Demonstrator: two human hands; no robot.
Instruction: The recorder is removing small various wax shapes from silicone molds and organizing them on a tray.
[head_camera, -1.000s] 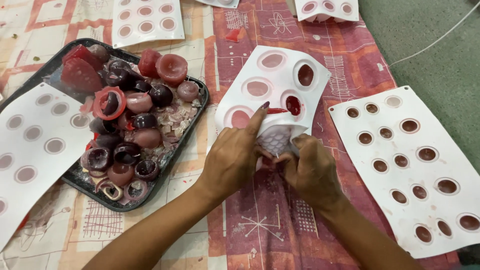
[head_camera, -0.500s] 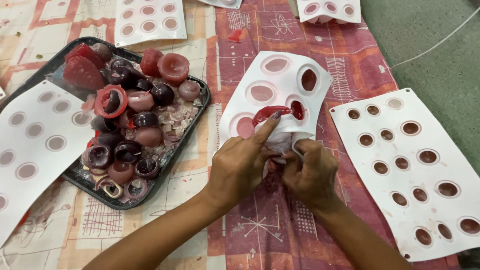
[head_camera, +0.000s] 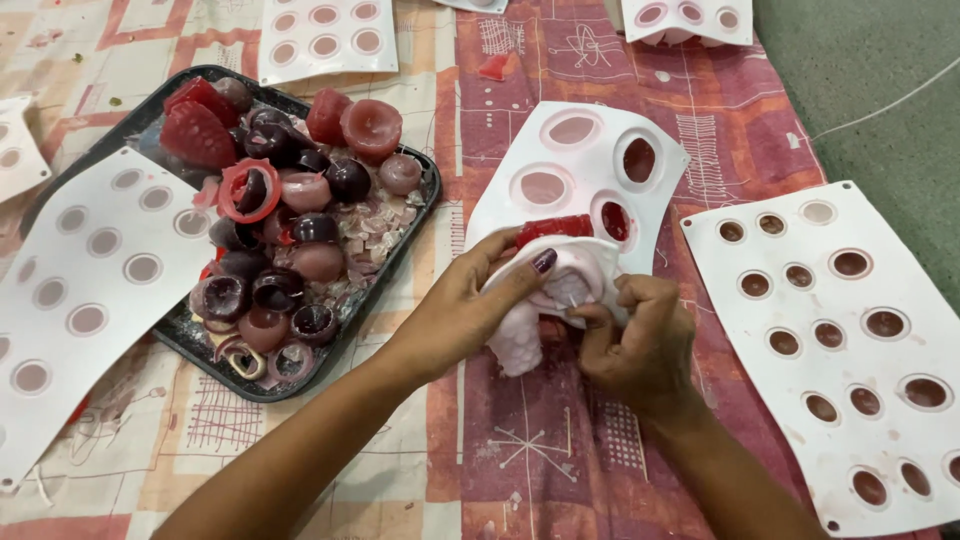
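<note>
The near edge of a white silicone mould is being gripped and folded back by both hands, the left hand and right hand closed on it, with a red cast piece being pushed out just beyond the fingertips. Left of the hands, a black tray is being kept full of dark red and purple cast pieces; right of them another white mould sheet is lying flat on the cloth-covered table.

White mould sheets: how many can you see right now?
7. One bent in both hands; one right of it; one over the black tray's left side; one at the left edge; three along the top, partly cut off. More may lie outside the frame.
</note>
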